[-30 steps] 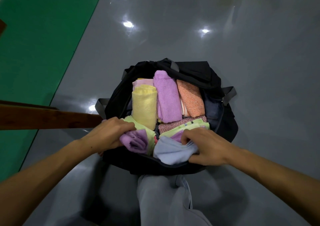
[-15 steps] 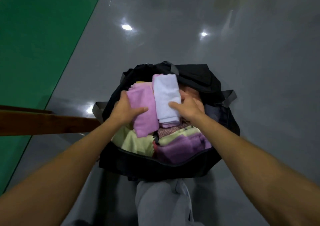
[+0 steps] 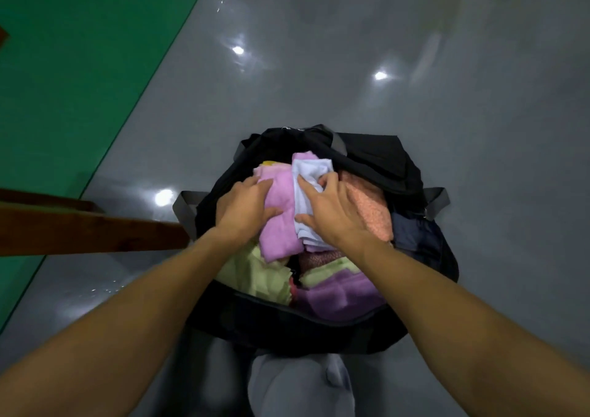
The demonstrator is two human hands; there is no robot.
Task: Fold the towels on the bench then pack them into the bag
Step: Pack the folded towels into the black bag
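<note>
Head view: towels [image 3: 281, 212] crowd bag [image 3: 287, 324] rim.

The open duffel bag [image 3: 287, 321] sits on the floor [image 3: 415, 97] directly in front of the person's knees [image 3: 300, 384], its far flap [image 3: 376, 161] thrown back away from them. A wooden bench [image 3: 89, 228] juts in from the left, its end just beside the bag's left strap [image 3: 183, 209]. Inside, folded towels fill the bag: two lie side by side on top toward the far end, with the left hand [image 3: 245, 209] on the left towel [image 3: 281, 218] and the right hand [image 3: 332, 212] on the right towel [image 3: 308, 190]. Another towel [image 3: 370, 206] lies to their right, and two more [image 3: 255, 276] [image 3: 344, 292] lie along the near edge.
</note>
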